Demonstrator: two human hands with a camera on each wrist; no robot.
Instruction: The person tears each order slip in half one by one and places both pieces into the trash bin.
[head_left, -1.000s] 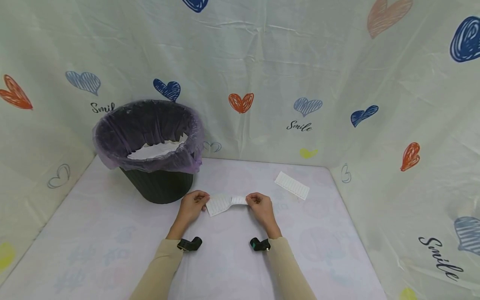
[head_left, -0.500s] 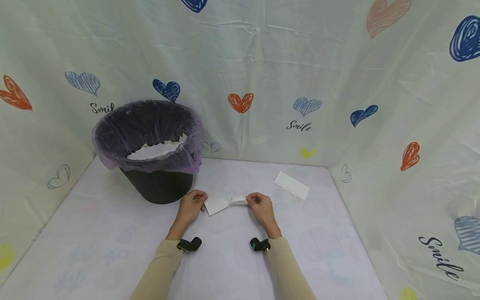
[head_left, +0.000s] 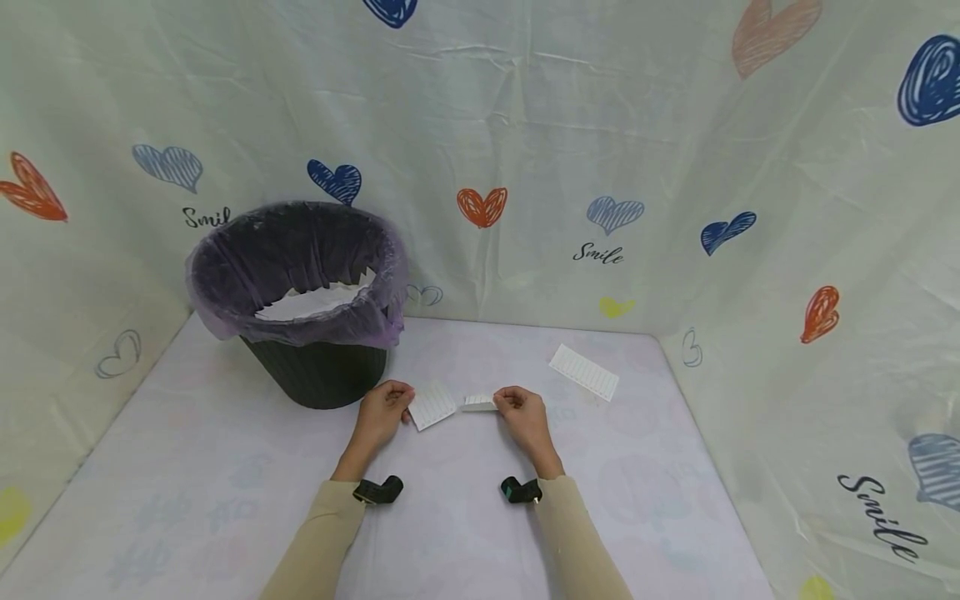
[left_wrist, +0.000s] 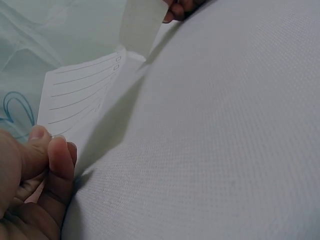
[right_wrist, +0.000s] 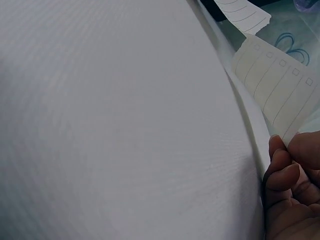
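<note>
In the head view my left hand point(head_left: 384, 412) pinches one piece of lined paper point(head_left: 432, 406) by its outer edge. My right hand point(head_left: 522, 415) pinches the other piece of lined paper point(head_left: 478, 403), which is tilted so that it looks thin from above. A rip runs between the two pieces. The right wrist view shows ragged edges on the left piece point(right_wrist: 246, 16) and the right piece point(right_wrist: 279, 82), very near each other; I cannot tell whether a corner still joins them. Ruled lines and small checkboxes are printed on the paper.
A dark bin point(head_left: 318, 371) lined with a purple bag point(head_left: 390, 312) stands at the back left, white paper point(head_left: 315, 302) inside. Another lined paper slip point(head_left: 584, 372) lies at the back right of the white-covered table point(head_left: 450, 542). Heart-printed sheeting point(head_left: 540, 125) surrounds the table.
One second ago the paper was a single twisted strip between my hands. It has since ripped across the middle, and my left hand has shifted slightly left with its piece.
</note>
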